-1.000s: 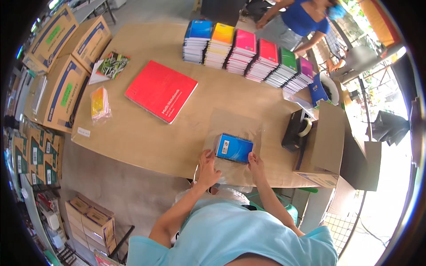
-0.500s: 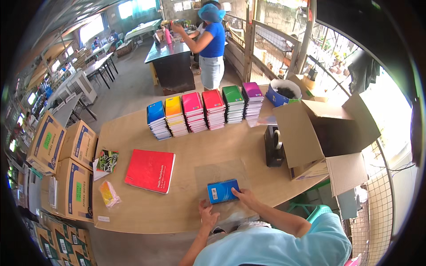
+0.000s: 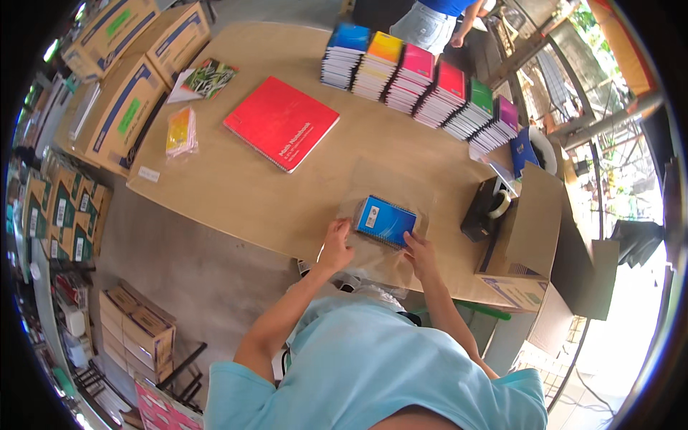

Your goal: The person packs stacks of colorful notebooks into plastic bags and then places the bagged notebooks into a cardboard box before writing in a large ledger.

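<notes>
A small blue spiral notebook (image 3: 387, 221) lies on a thin clear plastic bag (image 3: 373, 175) near the table's front edge. My right hand (image 3: 421, 252) is closed on the notebook's lower right corner, thumb on the cover. To the notebook's left, my left hand (image 3: 335, 246) has its fingers drawn together at the edge of the plastic; how much film they pinch is hard to make out. Farther left rests a large red notebook (image 3: 282, 123). Along the far side stand stacks of small spiral notebooks, among them a blue stack (image 3: 347, 56) and a purple stack (image 3: 496, 126).
A black tape dispenser (image 3: 484, 209) and an open cardboard box (image 3: 516, 283) are at the table's right. Cartons (image 3: 118, 115) stand at the left edge, near a wrapped yellow pack (image 3: 181, 131) and a patterned booklet (image 3: 209, 77). A person in blue (image 3: 423, 27) stands beyond the table.
The view has tilted down and turned. My left hand has come up beside the notebook's left edge, its fingers drawing together. My right hand stays at the notebook's right end.
</notes>
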Motion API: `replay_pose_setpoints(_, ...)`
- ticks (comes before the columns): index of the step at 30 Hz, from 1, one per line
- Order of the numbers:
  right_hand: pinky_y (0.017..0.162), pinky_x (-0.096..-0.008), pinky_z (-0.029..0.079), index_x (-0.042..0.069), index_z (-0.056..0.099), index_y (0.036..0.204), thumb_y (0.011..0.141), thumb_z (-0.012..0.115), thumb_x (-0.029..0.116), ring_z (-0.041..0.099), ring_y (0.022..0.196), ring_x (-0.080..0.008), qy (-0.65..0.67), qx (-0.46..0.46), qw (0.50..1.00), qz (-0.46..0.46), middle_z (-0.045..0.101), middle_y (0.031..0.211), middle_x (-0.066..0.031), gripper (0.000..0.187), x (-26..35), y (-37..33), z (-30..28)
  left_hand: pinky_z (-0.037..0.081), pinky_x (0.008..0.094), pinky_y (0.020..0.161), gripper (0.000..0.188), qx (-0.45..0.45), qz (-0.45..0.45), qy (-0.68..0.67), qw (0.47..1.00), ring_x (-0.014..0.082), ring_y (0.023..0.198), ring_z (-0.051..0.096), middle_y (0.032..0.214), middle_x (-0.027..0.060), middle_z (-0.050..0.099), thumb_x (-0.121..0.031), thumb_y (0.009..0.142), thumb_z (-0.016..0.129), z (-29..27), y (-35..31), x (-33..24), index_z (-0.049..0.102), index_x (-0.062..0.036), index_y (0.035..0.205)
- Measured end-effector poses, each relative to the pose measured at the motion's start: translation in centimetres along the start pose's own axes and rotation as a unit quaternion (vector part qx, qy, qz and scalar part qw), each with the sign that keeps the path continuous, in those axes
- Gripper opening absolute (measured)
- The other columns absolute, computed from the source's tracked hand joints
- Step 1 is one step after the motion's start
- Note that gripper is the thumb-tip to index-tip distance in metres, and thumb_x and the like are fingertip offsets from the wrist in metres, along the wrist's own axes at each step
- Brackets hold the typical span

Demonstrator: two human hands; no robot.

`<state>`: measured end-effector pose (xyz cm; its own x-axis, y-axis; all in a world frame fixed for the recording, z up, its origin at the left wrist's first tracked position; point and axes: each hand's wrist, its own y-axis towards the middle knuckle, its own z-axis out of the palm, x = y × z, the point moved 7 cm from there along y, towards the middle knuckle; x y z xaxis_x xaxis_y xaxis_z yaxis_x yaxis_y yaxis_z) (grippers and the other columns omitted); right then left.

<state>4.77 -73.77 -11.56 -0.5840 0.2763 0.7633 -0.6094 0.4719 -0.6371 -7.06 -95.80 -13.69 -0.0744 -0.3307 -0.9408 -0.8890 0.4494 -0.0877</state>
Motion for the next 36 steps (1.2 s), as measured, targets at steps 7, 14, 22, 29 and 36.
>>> replay_pose_setpoints(7, 0.102, -0.0460, 0.035, 0.004, 0.051, 0.132, 0.081, 0.067, 0.065, 0.051, 0.115, -0.0246, 0.045, 0.014, 0.997, 0.067, 0.057, 0.124, -0.0107, 0.081, -1.2, 2.2, -0.8, 0.035, 0.0468, 0.108, 0.067, 0.084, 0.005, 0.075, 0.994, 0.0438, 0.125, 0.038, 0.137, 0.0216, 0.036, -0.001, 0.063, 0.067, 1.9, 1.1, -1.4, 0.052, 0.0028, 0.128)
replay_pose_setpoints(14, 0.104, -0.0492, 0.032, 0.007, 0.054, 0.128, 0.078, 0.064, 0.072, 0.047, 0.119, -0.0261, 0.097, 0.027, 0.993, 0.054, 0.054, 0.126, -0.0123, 0.083, -1.3, 2.1, -0.2, 0.032, 0.0472, 0.110, 0.069, 0.086, -0.016, 0.060, 0.994, 0.0444, 0.130, 0.031, 0.142, 0.0210, 0.030, -0.007, 0.064, 0.069, 2.1, 1.8, -0.1, 0.054, -0.0009, 0.132)
replay_pose_setpoints(22, 0.095, -0.0503, 0.036, 0.011, 0.057, 0.125, 0.077, 0.066, 0.072, 0.048, 0.113, -0.0241, 0.102, 0.003, 0.991, 0.086, 0.054, 0.124, -0.0067, 0.079, -0.5, 1.9, 0.0, 0.028, 0.0464, 0.112, 0.069, 0.083, -0.006, 0.084, 0.993, 0.0416, 0.132, 0.030, 0.141, 0.0217, 0.031, -0.010, 0.064, 0.070, 3.2, 2.5, 1.4, 0.057, -0.0089, 0.132)
replay_pose_setpoints(29, 0.059, -0.0309, 0.042, 0.006, 0.064, 0.119, 0.079, 0.067, 0.069, 0.053, 0.079, -0.0159, 0.114, -0.085, 0.988, 0.053, 0.062, 0.106, -0.0064, 0.075, -0.7, 1.4, -1.3, 0.030, 0.0450, 0.112, 0.059, 0.056, 0.014, 0.081, 0.995, 0.0400, 0.128, 0.036, 0.128, 0.0225, 0.046, -0.008, 0.062, 0.068, 3.5, 2.6, 1.5, 0.064, -0.0053, 0.121)
replay_pose_setpoints(36, 0.086, -0.0357, 0.048, 0.001, 0.064, 0.123, 0.078, 0.070, 0.065, 0.063, 0.099, -0.0242, 0.134, -0.003, 0.990, -0.031, 0.066, 0.114, -0.0150, 0.079, -0.8, 1.5, -0.7, 0.041, 0.0386, 0.102, 0.065, 0.075, -0.052, 0.050, 0.995, 0.0338, 0.126, 0.039, 0.139, 0.0173, 0.035, 0.001, 0.062, 0.064, 3.7, 2.8, 2.1, 0.060, -0.0062, 0.126)
